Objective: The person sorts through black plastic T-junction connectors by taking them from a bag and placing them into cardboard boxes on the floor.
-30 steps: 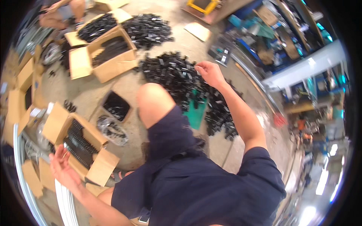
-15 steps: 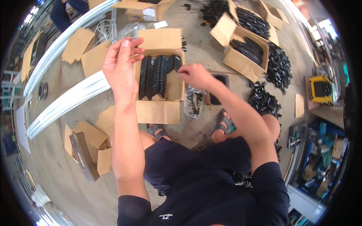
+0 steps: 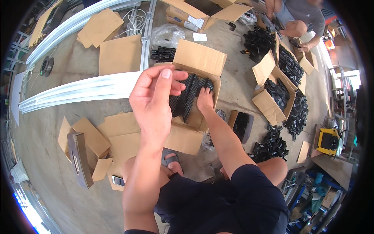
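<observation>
In front of me an open cardboard box (image 3: 200, 52) holds rows of black V-shaped metal pieces (image 3: 184, 98), stacked closely together. My right hand (image 3: 205, 100) reaches into the box, palm down. Its fingers, slightly apart, rest on the near end of the short right-hand row; no piece shows clearly in their grasp. Raised above the box's left side, my left hand (image 3: 154, 93) has loosely bent, parted fingers and nothing in it. It hides part of the box's left wall and left row.
Right of the box stand a small box of black parts (image 3: 242, 126) and another filled carton (image 3: 269, 105), near loose black piles (image 3: 270, 145). White metal profiles (image 3: 78, 91) lie left. A co-worker (image 3: 302, 19) crouches at far right. Cardboard scraps (image 3: 91, 136) and a phone (image 3: 118, 180) lie nearby.
My view has turned, so the box appears farther right. My right hand has moved from the box's right edge down onto the short row. The crouching co-worker has come into view.
</observation>
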Demonstrator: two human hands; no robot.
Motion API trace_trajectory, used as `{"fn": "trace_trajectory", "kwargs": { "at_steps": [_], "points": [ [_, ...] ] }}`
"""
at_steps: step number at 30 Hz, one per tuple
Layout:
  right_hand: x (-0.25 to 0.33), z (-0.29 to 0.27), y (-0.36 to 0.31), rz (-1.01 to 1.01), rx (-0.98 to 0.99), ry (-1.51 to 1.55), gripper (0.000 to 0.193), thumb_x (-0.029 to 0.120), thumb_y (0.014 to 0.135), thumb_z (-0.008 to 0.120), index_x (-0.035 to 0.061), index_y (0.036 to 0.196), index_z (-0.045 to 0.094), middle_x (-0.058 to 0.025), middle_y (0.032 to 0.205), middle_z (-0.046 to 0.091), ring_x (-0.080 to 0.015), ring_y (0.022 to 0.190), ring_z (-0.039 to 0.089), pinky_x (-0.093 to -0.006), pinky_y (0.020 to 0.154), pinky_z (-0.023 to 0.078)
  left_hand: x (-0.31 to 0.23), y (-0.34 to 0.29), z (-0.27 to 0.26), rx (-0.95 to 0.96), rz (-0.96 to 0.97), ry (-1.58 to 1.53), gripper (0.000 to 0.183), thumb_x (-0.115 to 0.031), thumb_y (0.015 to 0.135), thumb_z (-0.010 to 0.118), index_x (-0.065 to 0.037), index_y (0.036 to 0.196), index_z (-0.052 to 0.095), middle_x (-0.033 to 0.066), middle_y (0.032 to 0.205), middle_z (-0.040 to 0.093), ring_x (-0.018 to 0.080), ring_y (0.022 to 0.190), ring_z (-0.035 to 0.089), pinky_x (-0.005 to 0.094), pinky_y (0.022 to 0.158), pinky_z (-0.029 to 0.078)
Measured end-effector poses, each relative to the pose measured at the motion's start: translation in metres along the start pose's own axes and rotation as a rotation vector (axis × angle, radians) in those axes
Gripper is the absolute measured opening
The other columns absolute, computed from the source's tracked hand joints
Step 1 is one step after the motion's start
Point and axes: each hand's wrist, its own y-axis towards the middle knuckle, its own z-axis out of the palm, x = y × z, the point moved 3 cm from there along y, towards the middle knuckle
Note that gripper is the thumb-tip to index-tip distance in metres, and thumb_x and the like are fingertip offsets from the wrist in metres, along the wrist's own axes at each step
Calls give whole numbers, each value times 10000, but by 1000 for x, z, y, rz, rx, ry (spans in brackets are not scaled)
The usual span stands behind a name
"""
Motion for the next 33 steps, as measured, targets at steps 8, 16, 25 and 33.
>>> {"fn": "trace_trajectory", "kwargs": {
  "at_steps": [8,16,25,33],
  "points": [
    [-11,6,6,-28,-128,-131,265,56,942,492,-9,1190,559,-227,1174,568,-399,1117,583,-432,896,575,2,3,-2,-5,-19,-83,189,-122,1016,618,43,1099,661,150,942,753,126,726,668,254,690,538],
    [6,0,-27,-239,178,-209,266,146,918,525,30,1025,739,-188,948,753,-333,873,751,-436,762,607,7,-1,9,81,-32,35,212,-171,1025,608,14,1116,655,154,955,752,144,730,673,273,693,534],
    [4,-186,-88,-400,65,118,387,207,832,606,31,1176,595,-202,978,740,-387,893,719,-482,792,572,16,-30,36,416,-109,1051,315,-359,932,708,-46,959,735,65,762,734,206,684,694,344,654,532],
    [-35,-319,-203,-514,-359,333,480,219,829,686,54,1269,589,-185,860,710,-373,801,710,-469,693,574,94,-106,87,795,-203,641,407,-194,855,763,11,1183,639,166,1022,741,259,956,718,386,824,556]
  ]
}}
